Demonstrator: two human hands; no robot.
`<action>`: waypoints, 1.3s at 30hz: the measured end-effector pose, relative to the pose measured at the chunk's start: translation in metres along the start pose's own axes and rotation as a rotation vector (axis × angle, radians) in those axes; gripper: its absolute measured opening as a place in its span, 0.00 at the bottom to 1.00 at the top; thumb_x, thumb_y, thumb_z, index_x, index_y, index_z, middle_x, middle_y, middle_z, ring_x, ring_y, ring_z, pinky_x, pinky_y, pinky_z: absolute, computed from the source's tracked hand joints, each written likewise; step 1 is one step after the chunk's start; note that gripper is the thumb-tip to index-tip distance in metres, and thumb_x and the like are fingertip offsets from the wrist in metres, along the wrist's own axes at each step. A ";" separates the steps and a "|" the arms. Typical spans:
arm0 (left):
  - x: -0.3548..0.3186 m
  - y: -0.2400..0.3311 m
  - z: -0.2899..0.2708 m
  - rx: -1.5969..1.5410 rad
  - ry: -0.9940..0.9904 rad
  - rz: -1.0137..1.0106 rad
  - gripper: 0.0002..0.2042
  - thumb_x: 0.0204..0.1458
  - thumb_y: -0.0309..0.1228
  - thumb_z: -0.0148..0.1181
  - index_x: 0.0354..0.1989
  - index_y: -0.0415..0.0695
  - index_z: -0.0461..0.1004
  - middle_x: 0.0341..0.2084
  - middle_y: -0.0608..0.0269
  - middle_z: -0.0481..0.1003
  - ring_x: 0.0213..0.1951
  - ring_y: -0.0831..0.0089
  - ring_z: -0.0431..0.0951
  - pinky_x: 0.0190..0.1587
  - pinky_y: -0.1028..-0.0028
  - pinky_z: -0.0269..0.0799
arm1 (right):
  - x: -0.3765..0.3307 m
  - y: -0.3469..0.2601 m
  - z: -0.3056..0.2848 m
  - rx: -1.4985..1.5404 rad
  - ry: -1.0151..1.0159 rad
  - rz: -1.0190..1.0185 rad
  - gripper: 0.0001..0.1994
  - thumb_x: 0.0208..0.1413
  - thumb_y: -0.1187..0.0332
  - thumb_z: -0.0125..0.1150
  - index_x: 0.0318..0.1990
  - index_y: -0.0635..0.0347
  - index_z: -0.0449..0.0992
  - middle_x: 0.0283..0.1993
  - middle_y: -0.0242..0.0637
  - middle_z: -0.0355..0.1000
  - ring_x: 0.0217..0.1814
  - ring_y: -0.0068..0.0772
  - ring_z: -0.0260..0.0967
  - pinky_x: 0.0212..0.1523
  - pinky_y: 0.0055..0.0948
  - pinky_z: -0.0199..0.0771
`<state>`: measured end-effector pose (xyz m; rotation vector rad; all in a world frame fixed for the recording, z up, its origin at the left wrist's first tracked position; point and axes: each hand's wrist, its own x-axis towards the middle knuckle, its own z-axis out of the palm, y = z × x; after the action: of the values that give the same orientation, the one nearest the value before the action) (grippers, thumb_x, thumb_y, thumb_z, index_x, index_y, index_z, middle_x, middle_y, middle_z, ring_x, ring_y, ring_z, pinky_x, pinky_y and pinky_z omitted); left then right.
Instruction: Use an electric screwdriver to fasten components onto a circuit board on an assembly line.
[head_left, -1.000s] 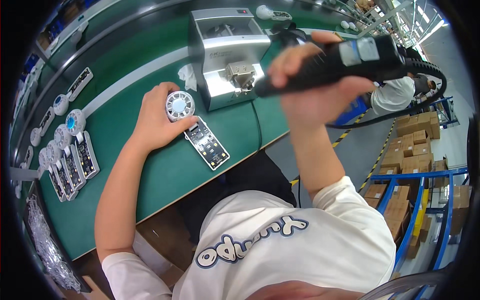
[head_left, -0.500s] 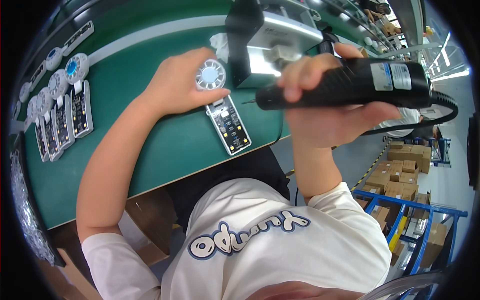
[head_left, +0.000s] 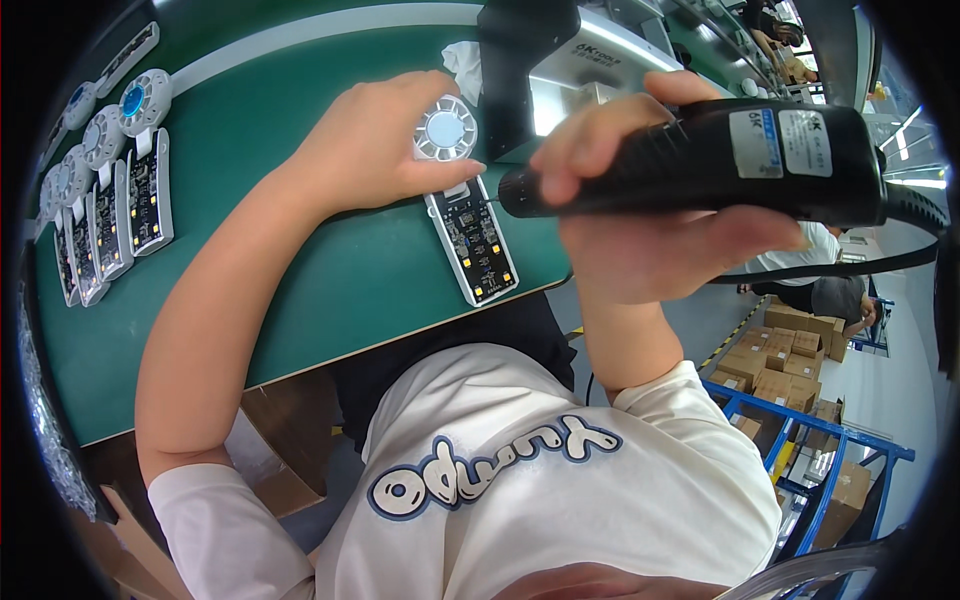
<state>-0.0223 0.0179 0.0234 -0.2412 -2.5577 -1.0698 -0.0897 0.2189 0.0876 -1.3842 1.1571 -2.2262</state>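
My left hand (head_left: 375, 140) grips the round white head of a small device by its spoked ring, thumb across the neck. The device's circuit board (head_left: 472, 245) lies bare in a white shell, component side up, on the bench. In my right hand (head_left: 640, 245) is a black electric screwdriver (head_left: 690, 160), held level with fingers wrapped over its body. Its thin bit points left at the board's upper right edge; I cannot tell whether it touches. A cord trails from the screwdriver's back end.
Several similar devices (head_left: 148, 195) stand in a row at the left of the green bench (head_left: 330, 280). A black and silver machine (head_left: 515, 75) stands at the back, with a crumpled white tissue (head_left: 462, 70) beside it. Cardboard boxes (head_left: 785, 360) and a blue rack (head_left: 840, 430) are beyond, at the right.
The screwdriver's bit has come closer to the board, from beside it to its upper right edge. My left hand keeps its hold on the device. The whole view has shifted slightly.
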 end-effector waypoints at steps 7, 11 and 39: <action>0.004 0.002 0.001 0.008 0.010 0.025 0.26 0.42 0.45 0.73 0.44 0.39 0.75 0.38 0.49 0.79 0.39 0.48 0.80 0.41 0.60 0.76 | 0.004 -0.002 0.012 0.015 0.121 0.069 0.55 0.40 0.14 0.35 0.53 0.62 0.67 0.24 0.39 0.72 0.20 0.31 0.70 0.24 0.30 0.71; 0.002 0.005 -0.002 -0.006 -0.023 -0.024 0.27 0.42 0.45 0.73 0.45 0.39 0.75 0.38 0.48 0.79 0.39 0.49 0.80 0.41 0.61 0.76 | 0.012 -0.030 -0.020 -0.042 0.043 -0.122 0.52 0.47 0.16 0.36 0.55 0.60 0.69 0.29 0.41 0.74 0.23 0.37 0.71 0.27 0.38 0.72; 0.000 0.001 0.003 0.092 0.005 0.023 0.29 0.43 0.49 0.71 0.47 0.38 0.75 0.41 0.48 0.79 0.43 0.49 0.80 0.45 0.59 0.76 | 0.004 0.003 0.012 0.083 -0.130 -0.034 0.57 0.48 0.16 0.35 0.64 0.65 0.62 0.33 0.43 0.73 0.27 0.36 0.71 0.33 0.40 0.72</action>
<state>-0.0229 0.0211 0.0222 -0.2427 -2.5858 -0.9409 -0.0820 0.2083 0.0910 -1.5009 0.9940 -2.1446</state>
